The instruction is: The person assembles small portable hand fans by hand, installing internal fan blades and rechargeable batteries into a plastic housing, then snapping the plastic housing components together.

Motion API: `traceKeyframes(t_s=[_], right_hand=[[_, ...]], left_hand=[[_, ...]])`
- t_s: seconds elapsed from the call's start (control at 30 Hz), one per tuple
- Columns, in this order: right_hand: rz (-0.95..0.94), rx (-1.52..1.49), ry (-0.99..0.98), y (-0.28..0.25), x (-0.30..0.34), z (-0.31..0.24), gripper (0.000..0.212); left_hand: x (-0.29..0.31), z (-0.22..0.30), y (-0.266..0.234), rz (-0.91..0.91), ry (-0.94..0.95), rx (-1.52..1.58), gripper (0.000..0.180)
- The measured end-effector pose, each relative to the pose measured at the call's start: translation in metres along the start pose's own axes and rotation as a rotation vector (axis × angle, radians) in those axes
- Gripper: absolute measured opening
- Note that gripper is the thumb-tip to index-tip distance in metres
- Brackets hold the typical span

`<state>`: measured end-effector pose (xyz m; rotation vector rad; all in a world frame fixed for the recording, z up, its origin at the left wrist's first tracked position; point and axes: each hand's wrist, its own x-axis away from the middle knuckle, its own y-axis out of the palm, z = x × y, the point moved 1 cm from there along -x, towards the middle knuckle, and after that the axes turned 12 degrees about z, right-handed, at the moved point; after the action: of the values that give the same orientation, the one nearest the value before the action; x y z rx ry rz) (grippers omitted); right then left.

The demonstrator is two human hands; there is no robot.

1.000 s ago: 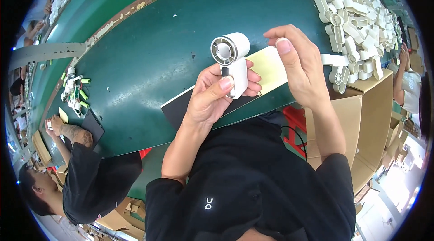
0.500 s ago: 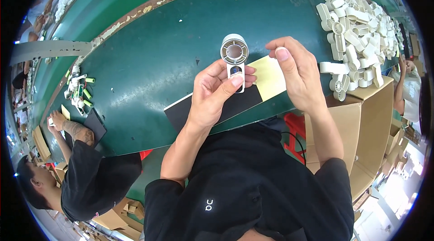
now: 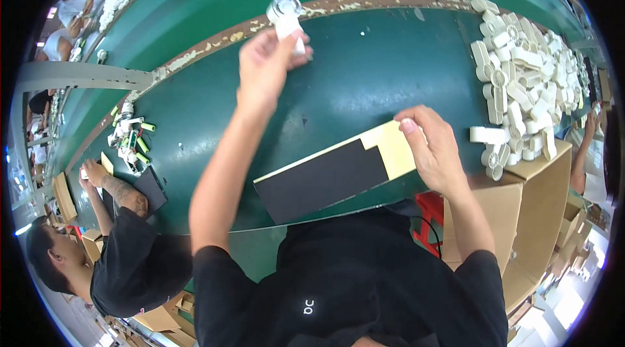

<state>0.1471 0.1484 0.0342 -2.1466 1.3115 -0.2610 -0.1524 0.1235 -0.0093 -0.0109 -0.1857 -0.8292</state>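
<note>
The left hand (image 3: 263, 68) is up and away from the body, near the far edge of the desk (image 3: 351, 80). Its fingers grip a small white fan (image 3: 286, 23) by the handle, with the round head up. The right hand (image 3: 435, 152) is bent, its thumb near the first finger, by the yellow end of a black and yellow card (image 3: 322, 181). I cannot tell if those fingers touch it. The card lies flat on the desk. A big pile of white shells (image 3: 514, 90) is to the right, near an open brown box (image 3: 537, 217).
</note>
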Motion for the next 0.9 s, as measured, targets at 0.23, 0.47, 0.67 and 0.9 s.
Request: traceKeyframes(t_s=[0.23, 0.47, 0.67, 0.9], right_hand=[[-0.050, 0.057, 0.057, 0.011, 0.003, 0.016, 0.016], [-0.175, 0.075, -0.026, 0.027, -0.005, 0.017, 0.019], [-0.240, 0.166, -0.038, 0.012, -0.001, 0.026, 0.028], [-0.109, 0.205, -0.091, 0.018, 0.041, 0.025, 0.034]], left_hand=[[-0.214, 0.021, -0.031, 0.475, 0.328, -0.984, 0.061], [-0.348, 0.030, -0.076, 0.624, 0.401, -1.400, 0.079], [-0.165, 0.013, 0.023, 0.243, 0.839, -0.863, 0.047], [0.081, 0.001, 0.010, -0.300, 0.884, -0.777, 0.035]])
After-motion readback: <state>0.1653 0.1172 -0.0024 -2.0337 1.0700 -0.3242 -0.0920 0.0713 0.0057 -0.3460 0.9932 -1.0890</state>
